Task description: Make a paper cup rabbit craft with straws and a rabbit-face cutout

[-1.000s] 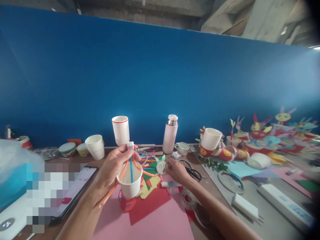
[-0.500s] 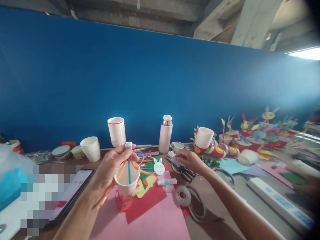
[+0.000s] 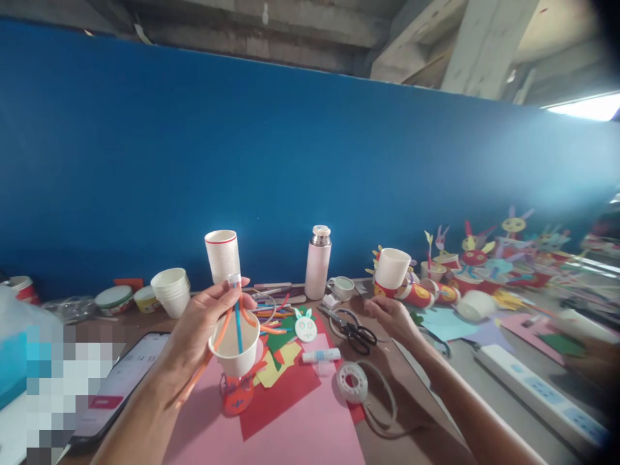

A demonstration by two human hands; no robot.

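My left hand [image 3: 201, 323] pinches the taped top of a bundle of orange and blue straws [image 3: 237, 316]. They run down into a white paper cup [image 3: 235, 352] that stands on a red cup [image 3: 236, 395]. My right hand [image 3: 393, 315] hovers low over the table to the right of black scissors [image 3: 356, 330], fingers loosely curled, with nothing visible in it. A white paper bunny face [image 3: 305, 326], a glue stick [image 3: 320, 355] and a roll of tape [image 3: 352, 381] lie between my two hands.
Pink and red paper sheets [image 3: 300, 413] lie in front. Stacked white cups [image 3: 223, 255], a pink flask [image 3: 317, 261], a phone [image 3: 113, 387], a power strip [image 3: 537, 394] and several finished paper-cup crafts [image 3: 465, 271] line the table below a blue wall.
My right hand has left the bunny face and moved right, past the scissors. The left hand keeps its hold on the straws. The view has tilted slightly.
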